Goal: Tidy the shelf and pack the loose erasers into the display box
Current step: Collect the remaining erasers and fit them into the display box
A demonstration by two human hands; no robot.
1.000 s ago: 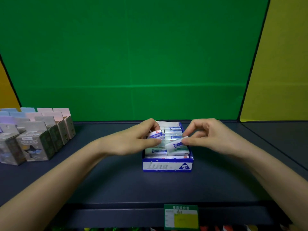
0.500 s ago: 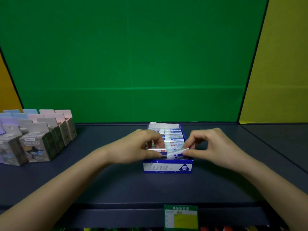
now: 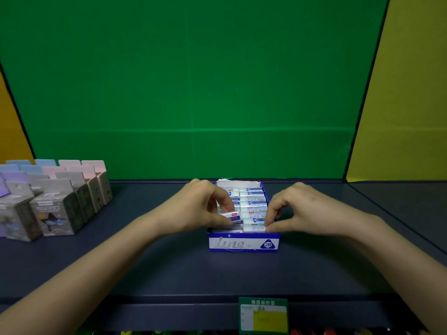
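Thumb and forefinger of the right hand (image 3: 303, 210) pinch a white eraser (image 3: 254, 228) lying at the front right of the display box (image 3: 243, 243). The left hand (image 3: 200, 210) pinches a second eraser (image 3: 231, 215) over the box's front left, hiding much of that column. Packed erasers (image 3: 252, 201) fill the box behind. Small cartons (image 3: 58, 204) stand well left of the box, and a price tag (image 3: 263, 315) hangs in front of it on the edge of the shelf (image 3: 169, 269).

Bare arms
Left hand (image 3: 200, 209) and right hand (image 3: 302, 211), either side of the display box (image 3: 242, 243), were bare, forearms too.
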